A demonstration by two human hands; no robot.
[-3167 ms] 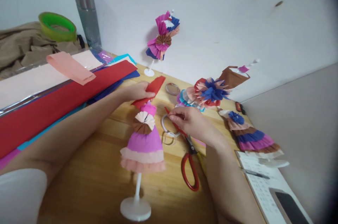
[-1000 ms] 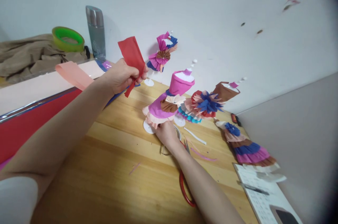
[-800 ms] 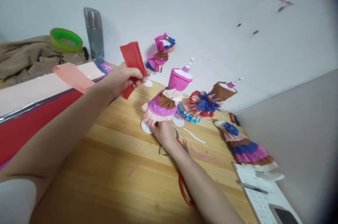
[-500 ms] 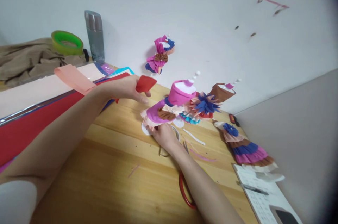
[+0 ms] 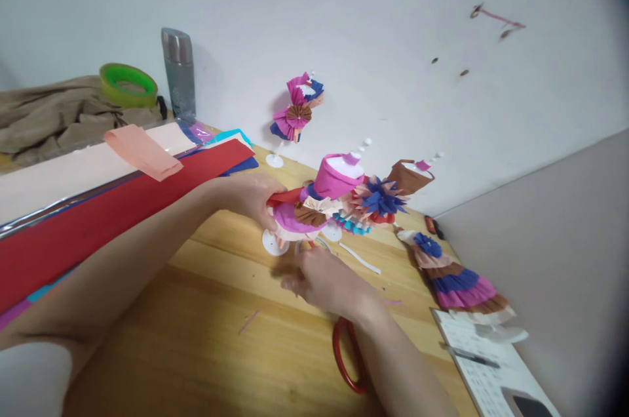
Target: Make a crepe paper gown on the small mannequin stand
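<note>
The left hand (image 5: 253,197) has come down from the air and now pinches the red paper strip (image 5: 285,197) against the tilted paper-dress figure (image 5: 314,204). The right hand (image 5: 322,282), blurred, hovers loosely open just below it, over the red scissors (image 5: 346,355). More paper dresses (image 5: 388,197) crowd beyond the hands on the surface (image 5: 206,332).

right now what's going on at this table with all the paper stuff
A person is working on small crepe-paper dresses on a wooden table. The left hand holds a red paper strip against the pink and purple dress on a white stand. The right hand is low over the table just in front of it, blurred; red-handled scissors lie beside the wrist. More finished dresses stand to the right, and paper sheets lie to the left.
</note>
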